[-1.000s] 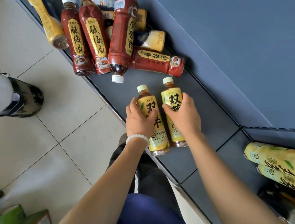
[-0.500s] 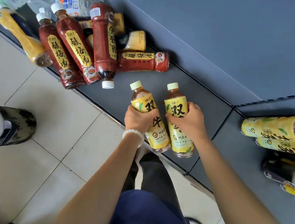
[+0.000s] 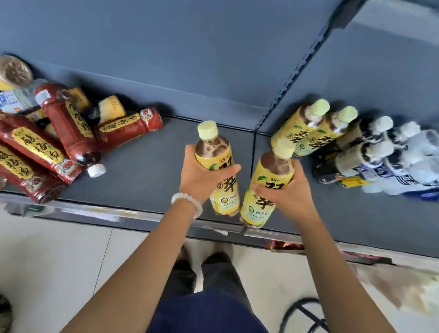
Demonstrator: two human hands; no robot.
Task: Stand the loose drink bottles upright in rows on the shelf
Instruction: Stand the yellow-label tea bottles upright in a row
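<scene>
My left hand (image 3: 200, 176) grips one yellow tea bottle (image 3: 216, 152) around its middle, cap up, just above the dark grey shelf (image 3: 142, 185). My right hand (image 3: 289, 193) grips a second yellow tea bottle (image 3: 273, 172) the same way, close beside the first. Both bottles are lifted near the shelf's front edge. To the right, past the shelf divider (image 3: 252, 153), two yellow tea bottles (image 3: 310, 127) stand upright at the back. A heap of red plum-drink bottles (image 3: 51, 144) lies on its side at the left.
Dark and white-labelled bottles (image 3: 378, 154), blurred, stand right of the upright yellow pair. Water bottles and yellow-capped ones (image 3: 6, 81) lie at the far left. The blue back panel (image 3: 172, 37) rises behind. Below are tiled floor, my legs, and a black stool ring (image 3: 303, 329).
Both hands lifted the two yellow bottles off the shelf and carried them rightward toward the divider. The view swung right, bringing the upright bottles into sight.
</scene>
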